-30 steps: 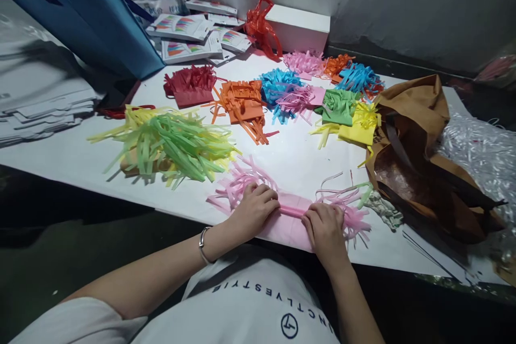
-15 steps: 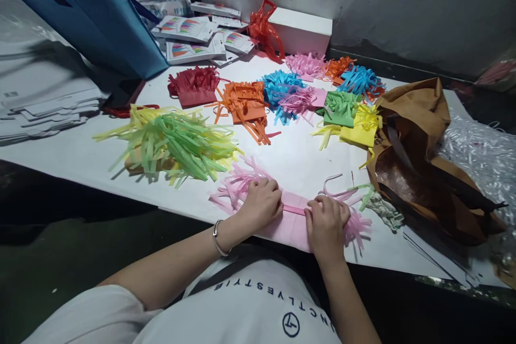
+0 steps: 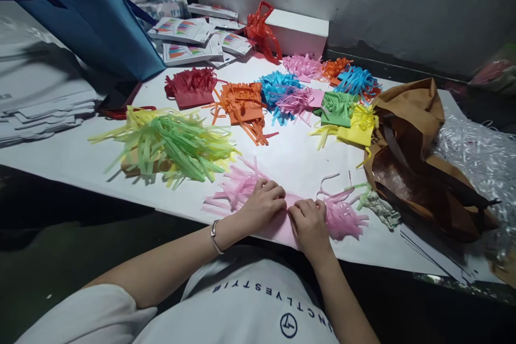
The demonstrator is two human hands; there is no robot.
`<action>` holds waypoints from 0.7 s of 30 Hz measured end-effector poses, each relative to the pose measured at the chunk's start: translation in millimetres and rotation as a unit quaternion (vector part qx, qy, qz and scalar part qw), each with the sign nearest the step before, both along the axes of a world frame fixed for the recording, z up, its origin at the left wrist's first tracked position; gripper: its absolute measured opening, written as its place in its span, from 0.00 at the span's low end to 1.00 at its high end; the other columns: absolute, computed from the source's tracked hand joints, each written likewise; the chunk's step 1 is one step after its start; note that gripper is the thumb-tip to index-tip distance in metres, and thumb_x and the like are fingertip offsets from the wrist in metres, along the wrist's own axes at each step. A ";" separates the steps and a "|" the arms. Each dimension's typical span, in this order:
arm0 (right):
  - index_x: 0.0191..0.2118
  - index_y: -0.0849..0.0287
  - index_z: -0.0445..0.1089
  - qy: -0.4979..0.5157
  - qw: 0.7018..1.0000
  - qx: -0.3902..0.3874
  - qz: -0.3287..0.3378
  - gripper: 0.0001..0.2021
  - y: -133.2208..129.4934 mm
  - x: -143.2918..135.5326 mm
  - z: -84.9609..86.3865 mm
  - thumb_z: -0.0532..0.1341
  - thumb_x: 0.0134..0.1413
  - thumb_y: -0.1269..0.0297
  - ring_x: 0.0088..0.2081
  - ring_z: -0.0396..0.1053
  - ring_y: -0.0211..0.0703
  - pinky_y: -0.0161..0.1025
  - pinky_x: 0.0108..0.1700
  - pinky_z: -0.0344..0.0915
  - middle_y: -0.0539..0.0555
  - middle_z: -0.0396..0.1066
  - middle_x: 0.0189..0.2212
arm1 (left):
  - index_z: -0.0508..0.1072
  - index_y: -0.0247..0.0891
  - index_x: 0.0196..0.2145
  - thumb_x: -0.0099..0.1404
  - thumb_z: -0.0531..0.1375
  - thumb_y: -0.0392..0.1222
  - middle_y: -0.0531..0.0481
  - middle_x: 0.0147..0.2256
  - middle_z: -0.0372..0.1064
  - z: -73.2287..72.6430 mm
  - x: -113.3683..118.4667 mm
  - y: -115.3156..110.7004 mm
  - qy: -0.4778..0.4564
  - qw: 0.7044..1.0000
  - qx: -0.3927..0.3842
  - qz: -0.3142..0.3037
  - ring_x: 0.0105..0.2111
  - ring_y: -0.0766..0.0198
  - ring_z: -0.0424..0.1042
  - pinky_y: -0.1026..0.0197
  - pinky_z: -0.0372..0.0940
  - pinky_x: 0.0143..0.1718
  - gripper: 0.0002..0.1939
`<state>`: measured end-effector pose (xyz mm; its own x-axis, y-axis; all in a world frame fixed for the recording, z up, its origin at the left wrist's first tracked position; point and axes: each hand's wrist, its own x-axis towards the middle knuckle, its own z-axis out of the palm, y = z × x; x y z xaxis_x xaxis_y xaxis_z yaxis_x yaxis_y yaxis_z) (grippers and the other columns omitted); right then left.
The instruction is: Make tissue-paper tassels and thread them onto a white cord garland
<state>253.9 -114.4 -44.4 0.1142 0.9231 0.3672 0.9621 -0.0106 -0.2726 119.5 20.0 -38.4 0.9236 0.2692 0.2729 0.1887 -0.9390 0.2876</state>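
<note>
A pink fringed paper sheet [image 3: 279,230] lies at the table's front edge, with cut strips spreading at both ends. My left hand [image 3: 263,205] is closed over its upper middle, fingers bent and pinching the paper. Close beside it, my right hand [image 3: 311,228] also grips the sheet with curled fingers. Only a narrow gap separates the two sets of fingertips, and the paper under them is hidden. Left of the sheet is a pile of green and yellow fringed paper [image 3: 181,145].
Behind are fringed pieces in dark red [image 3: 195,99], orange [image 3: 246,110], blue [image 3: 278,86], green [image 3: 336,113] and yellow [image 3: 355,135]. A brown bag [image 3: 407,99] stands at the right, a blue bag [image 3: 100,27] at the back left. Flat boxes [image 3: 189,52] lie near a white box [image 3: 298,35].
My right hand has moved left along the pink sheet, close to my left hand. The darker pink folded strip between the hands is now mostly covered. The right-hand fringe shows more.
</note>
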 end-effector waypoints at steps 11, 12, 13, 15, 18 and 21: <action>0.37 0.56 0.70 0.026 0.999 -0.001 -0.045 0.06 -30.5 20.5 5.0 0.56 0.64 0.70 0.43 0.65 0.45 0.54 0.61 0.48 0.53 0.71 0.38 | 0.76 0.39 0.34 0.68 0.59 0.35 0.48 0.36 0.73 7.0 -0.5 0.7 0.059 0.997 -0.037 0.013 0.40 0.58 0.64 0.52 0.49 0.43 0.06; 0.36 0.56 0.70 0.029 0.998 -0.002 -0.063 0.06 -28.9 18.3 6.0 0.57 0.64 0.70 0.43 0.65 0.46 0.55 0.61 0.48 0.53 0.71 0.38 | 0.76 0.38 0.34 0.68 0.59 0.35 0.47 0.37 0.73 9.0 1.0 -1.0 0.068 0.997 -0.028 0.019 0.40 0.57 0.64 0.51 0.49 0.43 0.06; 0.35 0.56 0.70 0.031 0.996 -0.003 -0.083 0.06 -26.8 15.4 7.0 0.57 0.63 0.70 0.43 0.65 0.47 0.56 0.61 0.48 0.54 0.71 0.38 | 0.76 0.37 0.34 0.67 0.59 0.34 0.47 0.36 0.73 11.5 3.2 -2.9 0.077 0.996 -0.019 0.026 0.40 0.56 0.64 0.51 0.50 0.43 0.06; 0.33 0.57 0.69 0.030 0.992 -0.006 -0.126 0.06 -22.0 9.3 9.1 0.57 0.62 0.71 0.44 0.65 0.49 0.57 0.60 0.49 0.55 0.71 0.39 | 0.74 0.36 0.31 0.65 0.59 0.34 0.45 0.35 0.72 16.8 8.8 -6.1 0.100 0.994 -0.001 0.045 0.38 0.55 0.64 0.50 0.50 0.41 0.05; 0.30 0.57 0.67 0.026 0.984 -0.011 -0.176 0.07 -16.5 2.3 11.6 0.58 0.59 0.72 0.44 0.64 0.52 0.58 0.57 0.50 0.57 0.70 0.38 | 0.73 0.36 0.29 0.64 0.61 0.35 0.43 0.34 0.71 23.2 16.9 -7.7 0.125 0.989 0.030 0.068 0.37 0.54 0.63 0.50 0.50 0.38 0.05; 0.31 0.57 0.68 0.030 0.980 -0.012 -0.194 0.05 -14.8 -0.1 11.7 0.59 0.58 0.72 0.43 0.64 0.52 0.57 0.56 0.51 0.56 0.70 0.38 | 0.73 0.37 0.30 0.65 0.60 0.33 0.46 0.35 0.71 24.6 19.8 -6.3 0.120 0.991 0.063 0.014 0.38 0.54 0.63 0.49 0.50 0.40 0.06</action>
<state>253.8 -129.2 -32.7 0.4794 0.8141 0.3277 0.8666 -0.3801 -0.3234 139.2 13.7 -13.7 0.9585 0.2738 0.0789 0.2645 -0.9580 0.1112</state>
